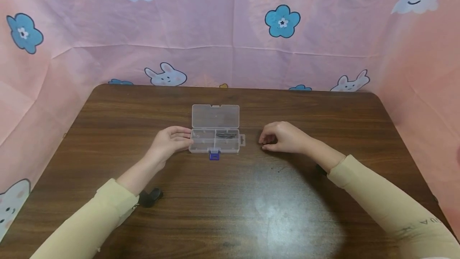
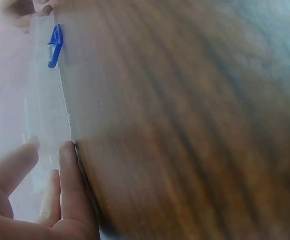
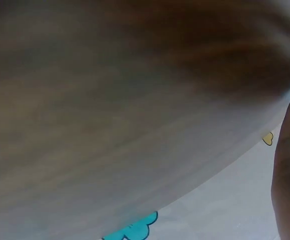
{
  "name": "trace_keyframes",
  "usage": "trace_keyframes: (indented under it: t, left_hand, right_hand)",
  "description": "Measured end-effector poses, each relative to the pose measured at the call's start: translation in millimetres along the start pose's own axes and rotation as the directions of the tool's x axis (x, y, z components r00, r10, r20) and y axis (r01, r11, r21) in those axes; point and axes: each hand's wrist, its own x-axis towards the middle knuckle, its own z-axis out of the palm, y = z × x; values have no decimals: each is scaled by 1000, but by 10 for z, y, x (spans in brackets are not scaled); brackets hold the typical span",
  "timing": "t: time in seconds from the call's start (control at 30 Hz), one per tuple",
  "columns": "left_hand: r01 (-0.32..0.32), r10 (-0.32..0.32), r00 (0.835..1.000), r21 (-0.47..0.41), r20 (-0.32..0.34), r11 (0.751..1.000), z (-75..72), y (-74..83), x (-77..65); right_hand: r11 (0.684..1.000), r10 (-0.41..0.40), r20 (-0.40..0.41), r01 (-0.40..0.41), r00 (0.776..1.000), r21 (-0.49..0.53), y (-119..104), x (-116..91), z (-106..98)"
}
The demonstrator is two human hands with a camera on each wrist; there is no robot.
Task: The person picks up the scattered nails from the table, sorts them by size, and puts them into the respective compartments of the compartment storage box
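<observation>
A clear plastic compartment box (image 1: 202, 146) stands on the table with its lid (image 1: 215, 116) raised at the back. Thin dark metal pins (image 1: 225, 135) lie in its rear right compartment. A blue latch (image 1: 214, 155) hangs at the front. With thumb and fingers, my left hand (image 1: 169, 143) holds the left end of the box. My right hand (image 1: 282, 137) is to the right of the box, apart from it, low over the table. Its fingers are loosely curled, and no object shows in them. Nearer me lie a couple of thin dark pins (image 1: 277, 168), too small to make out well.
The brown wood-grain table (image 1: 223, 207) has a bright glare patch at front. A pink printed cloth (image 1: 215, 23) surrounds its back and sides. A clear hanging tab (image 1: 242, 140) sticks out from the box's right end. A black piece (image 1: 151, 197) shows beneath the left wrist.
</observation>
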Motion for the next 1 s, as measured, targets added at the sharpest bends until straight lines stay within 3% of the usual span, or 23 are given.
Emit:
trace_keyframes:
  t: [0.37,1.0]
  left_hand:
    - [-3,3,1000,-22,0,1000,0,-22,19]
    - [8,-8,1000,17,-3,1000,-8,-38,34]
  right_hand:
    - [1000,9,20,-9,1000,12,43,-71,23]
    - [999,-36,32,36,999,-23,56,-22,41]
